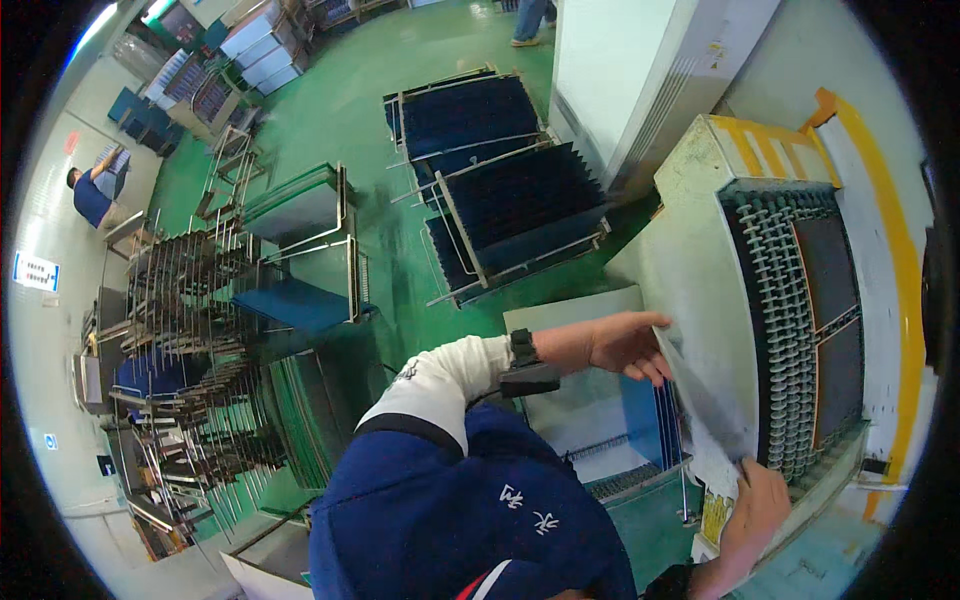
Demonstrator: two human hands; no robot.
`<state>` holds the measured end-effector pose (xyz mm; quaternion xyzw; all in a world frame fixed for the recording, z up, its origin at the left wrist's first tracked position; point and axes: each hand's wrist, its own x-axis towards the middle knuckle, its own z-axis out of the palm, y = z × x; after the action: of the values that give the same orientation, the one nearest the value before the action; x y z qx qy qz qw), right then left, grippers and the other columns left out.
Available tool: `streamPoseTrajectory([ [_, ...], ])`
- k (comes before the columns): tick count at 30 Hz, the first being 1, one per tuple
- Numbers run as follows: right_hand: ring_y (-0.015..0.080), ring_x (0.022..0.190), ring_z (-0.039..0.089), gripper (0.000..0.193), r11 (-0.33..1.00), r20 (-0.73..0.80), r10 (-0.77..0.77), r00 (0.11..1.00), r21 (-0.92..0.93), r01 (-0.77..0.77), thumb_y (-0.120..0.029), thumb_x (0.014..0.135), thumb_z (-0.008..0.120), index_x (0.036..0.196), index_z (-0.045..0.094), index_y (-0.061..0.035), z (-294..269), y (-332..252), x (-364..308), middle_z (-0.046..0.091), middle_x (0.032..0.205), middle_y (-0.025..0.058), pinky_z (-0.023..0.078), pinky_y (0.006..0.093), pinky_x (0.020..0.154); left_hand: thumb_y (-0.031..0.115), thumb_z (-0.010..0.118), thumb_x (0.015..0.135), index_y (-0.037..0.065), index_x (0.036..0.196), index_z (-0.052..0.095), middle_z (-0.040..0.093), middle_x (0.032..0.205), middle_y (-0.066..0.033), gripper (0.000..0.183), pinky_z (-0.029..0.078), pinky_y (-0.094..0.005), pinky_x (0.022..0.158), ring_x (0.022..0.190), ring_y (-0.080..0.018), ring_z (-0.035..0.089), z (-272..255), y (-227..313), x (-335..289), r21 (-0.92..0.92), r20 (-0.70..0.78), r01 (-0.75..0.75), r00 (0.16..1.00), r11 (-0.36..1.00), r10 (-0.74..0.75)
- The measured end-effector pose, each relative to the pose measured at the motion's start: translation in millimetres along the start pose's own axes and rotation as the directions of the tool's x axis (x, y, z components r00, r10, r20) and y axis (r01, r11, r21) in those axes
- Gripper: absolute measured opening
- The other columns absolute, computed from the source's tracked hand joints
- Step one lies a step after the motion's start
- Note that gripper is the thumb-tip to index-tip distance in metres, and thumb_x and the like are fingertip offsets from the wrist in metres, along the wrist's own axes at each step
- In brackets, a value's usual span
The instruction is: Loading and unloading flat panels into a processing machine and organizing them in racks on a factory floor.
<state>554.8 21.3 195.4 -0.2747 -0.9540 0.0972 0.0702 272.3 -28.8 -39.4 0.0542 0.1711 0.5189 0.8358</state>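
Observation:
A thin grey panel [705,398] is held tilted between my two hands, seen nearly edge-on. My left hand [632,345] has its far edge between thumb and fingers. My right hand [757,508] grips the near corner, with the fingertips partly hidden. Right beside the panel stands a machine with rows of ringed rollers [782,340]. Two dark flat boards [838,385] lie on those rollers. Below my left hand, blue upright panels [645,420] stand in a rack.
Ahead, wheeled racks full of dark panels [520,200] stand on the green floor [345,110]. Metal racks [195,300] crowd the left side, some with green-edged boards [300,405]. A white pillar [625,70] rises beyond the machine. A co-worker [92,198] handles a sheet at far left.

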Motion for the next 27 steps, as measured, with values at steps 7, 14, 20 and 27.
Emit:
streamPoseTrajectory([
  [7,0.0337,0.11,0.055,0.04,0.985,-0.125,-0.137,0.983,-0.121,0.122,-0.003,0.068,0.044,0.104,0.061,0.0046,-20,-12,6,0.061,0.114,0.0173,0.036,0.0502,0.098,0.019,0.057,0.088,0.003,0.104,0.061,0.068,0.098,-0.009,0.023,0.055,-0.0349,0.077,0.086,-0.0199,0.067,51,37,-22,-0.069,-0.033,-0.24,0.971,0.968,0.238],
  [14,0.0334,0.125,0.043,0.055,0.97,-0.229,0.105,0.968,-0.192,-0.15,-0.001,0.068,0.049,0.122,0.053,-0.001,77,50,2,0.05,0.132,0.0142,0.029,0.0477,0.107,0.019,0.061,0.089,0.005,0.11,0.06,0.065,0.096,-0.002,0.025,0.051,-0.031,0.076,0.084,-0.0148,0.062,24,26,22,0.084,-0.146,-0.324,0.932,0.942,0.333],
  [20,0.0253,0.108,0.052,0.048,0.745,-0.213,0.619,0.756,0.464,-0.48,-0.002,0.079,0.063,0.126,0.05,0.0001,168,86,-58,0.055,0.121,0.0125,0.041,0.0354,0.092,0.023,0.067,0.086,0.006,0.08,0.055,0.053,0.072,-0.0025,0.022,0.05,-0.0369,0.063,0.067,-0.0173,0.055,-7,5,51,0.247,-0.302,-0.292,0.883,0.924,0.36],
  [27,0.0189,0.069,0.062,0.027,-0.188,0.398,0.69,0.605,0.905,-0.381,-0.029,0.091,0.058,0.097,0.059,-0.0025,201,57,-57,0.063,0.08,0.008,0.051,0.0315,0.064,0.026,0.061,0.09,0.005,0.084,0.055,0.059,0.083,-0.0055,0.022,0.051,-0.0361,0.076,0.077,-0.0175,0.059,6,1,59,0.212,-0.212,-0.228,0.939,0.95,0.272],
])
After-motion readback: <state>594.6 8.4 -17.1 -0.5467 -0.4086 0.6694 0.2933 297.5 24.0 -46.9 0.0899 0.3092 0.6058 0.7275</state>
